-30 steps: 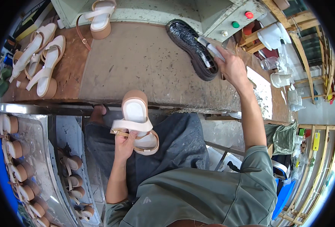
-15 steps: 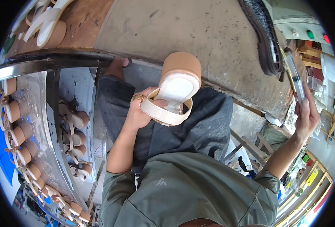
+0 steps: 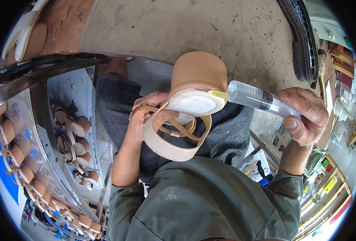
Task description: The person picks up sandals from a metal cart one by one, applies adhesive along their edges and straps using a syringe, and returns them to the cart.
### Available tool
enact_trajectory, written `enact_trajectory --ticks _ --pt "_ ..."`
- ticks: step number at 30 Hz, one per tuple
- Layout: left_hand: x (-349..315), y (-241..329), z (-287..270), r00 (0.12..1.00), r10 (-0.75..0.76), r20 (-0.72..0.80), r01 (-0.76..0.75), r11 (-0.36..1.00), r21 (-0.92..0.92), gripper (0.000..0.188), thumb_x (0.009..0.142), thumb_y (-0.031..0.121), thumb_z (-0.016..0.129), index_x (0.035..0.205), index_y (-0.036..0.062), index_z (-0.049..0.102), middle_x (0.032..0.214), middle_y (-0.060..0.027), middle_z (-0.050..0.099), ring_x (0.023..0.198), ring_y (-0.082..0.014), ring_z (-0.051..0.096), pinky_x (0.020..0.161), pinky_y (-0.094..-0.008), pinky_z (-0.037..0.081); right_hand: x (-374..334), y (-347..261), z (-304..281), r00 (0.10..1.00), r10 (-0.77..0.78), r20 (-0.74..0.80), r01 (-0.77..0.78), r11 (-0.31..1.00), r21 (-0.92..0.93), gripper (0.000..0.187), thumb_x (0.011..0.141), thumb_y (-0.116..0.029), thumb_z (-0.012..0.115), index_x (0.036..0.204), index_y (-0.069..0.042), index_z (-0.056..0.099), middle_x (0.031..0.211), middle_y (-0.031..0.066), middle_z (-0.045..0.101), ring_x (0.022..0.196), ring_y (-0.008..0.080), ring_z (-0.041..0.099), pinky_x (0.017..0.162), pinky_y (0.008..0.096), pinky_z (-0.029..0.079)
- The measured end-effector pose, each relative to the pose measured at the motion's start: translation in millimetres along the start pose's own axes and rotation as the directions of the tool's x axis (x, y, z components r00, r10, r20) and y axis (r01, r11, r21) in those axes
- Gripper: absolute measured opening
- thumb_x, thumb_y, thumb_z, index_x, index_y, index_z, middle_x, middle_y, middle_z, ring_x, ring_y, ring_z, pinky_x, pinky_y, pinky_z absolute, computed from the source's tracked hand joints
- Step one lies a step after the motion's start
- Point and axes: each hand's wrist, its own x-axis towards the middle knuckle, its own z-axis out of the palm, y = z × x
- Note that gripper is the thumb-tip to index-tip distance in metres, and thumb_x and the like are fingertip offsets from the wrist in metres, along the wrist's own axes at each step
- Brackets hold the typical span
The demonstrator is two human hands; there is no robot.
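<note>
In front of my lap, my left hand [image 3: 145, 114] is closed around a beige sandal [image 3: 198, 70], its thumb on the insole beside the straps. The sandal's tan block heel points up and away from me, and its pale ankle strap loops toward my shirt. On the right, my right hand [image 3: 304, 114] grips a clear plastic syringe [image 3: 252, 95] between thumb and fingers. The syringe lies almost level, its front end at the heel edge of the insole, where a yellowish tip or smear shows. Whether the tip touches the sandal is hard to tell.
A worn workbench [image 3: 158, 28] stretches across the far side. At its right lies a dark ridged sole-shaped strip [image 3: 304, 52]; another sandal [image 3: 33, 38] is at the far left. Left of me, a metal rack [image 3: 41, 92] carries several tan-heeled sandals. Wooden slats stand at right.
My right hand has brought the syringe from the bench's right side leftward to the sandal's heel. The sandal has come a little closer and turned slightly. The view has shifted a little.
</note>
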Motion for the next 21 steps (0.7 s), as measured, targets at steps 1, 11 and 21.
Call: enact_trajectory --ticks 1,11,21 --pt "-0.8 1.4 -0.3 1.000 0.001 -0.008 -0.001 1.000 0.007 0.028 0.071 0.012 0.069 0.093 -0.0048 0.064 0.082 -0.0118 0.064 0.071 -0.0177 0.062 0.066 -0.0272 0.047 1.7 -0.3 -2.2 1.000 0.003 -0.002 -0.003 1.000 0.003 0.037 0.073 -0.025 0.071 0.093 0.006 0.066 0.078 0.0186 0.066 0.062 0.0230 0.064 0.056 0.0289 0.051" --pt "-5.2 5.1 2.9 0.995 -0.087 -0.046 0.090 0.995 0.045 0.030 0.072 0.014 0.069 0.096 -0.0044 0.063 0.085 -0.0114 0.065 0.077 -0.0184 0.063 0.070 -0.0287 0.049 17.0 -37.2 -7.5 0.991 -0.129 -0.039 0.092 0.861 -0.499 0.026 0.073 -0.023 0.066 0.082 0.002 0.069 0.063 0.0110 0.065 0.045 0.0175 0.053 0.048 0.0263 0.043" --pt "-9.5 -1.0 10.3 0.992 -0.112 -0.064 0.110 0.993 -0.028 0.032 0.075 0.017 0.069 0.100 -0.0020 0.062 0.091 -0.0107 0.064 0.083 -0.0174 0.061 0.075 -0.0297 0.048 -7.8 -69.6 -3.4 0.979 0.117 -0.169 -0.197 0.769 -0.608 0.038 0.078 -0.035 0.062 0.081 0.002 0.068 0.070 0.0133 0.065 0.069 0.0248 0.059 0.075 0.0376 0.044"
